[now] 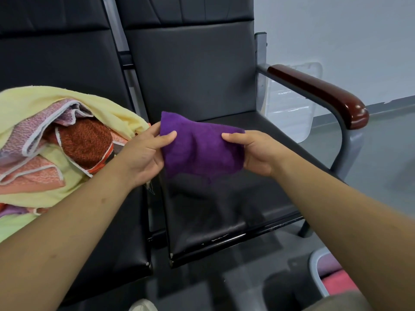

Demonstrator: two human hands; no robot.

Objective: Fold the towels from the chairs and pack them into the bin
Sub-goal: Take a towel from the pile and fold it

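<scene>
A small purple towel (202,149), folded over, hangs in the air above the right black chair seat (235,209). My left hand (143,153) pinches its left edge, thumb on top. My right hand (256,151) pinches its right edge the same way. A heap of unfolded towels (56,142), yellow, pink, rust-red and light green, lies on the left chair. At the bottom right corner a grey-rimmed bin (318,268) shows pink and red cloth inside.
Two black padded chairs stand side by side with a metal gap between them. The right chair has a dark wooden armrest (318,93). A clear plastic lid or container (289,102) leans behind the armrest by the white wall. Grey floor lies below.
</scene>
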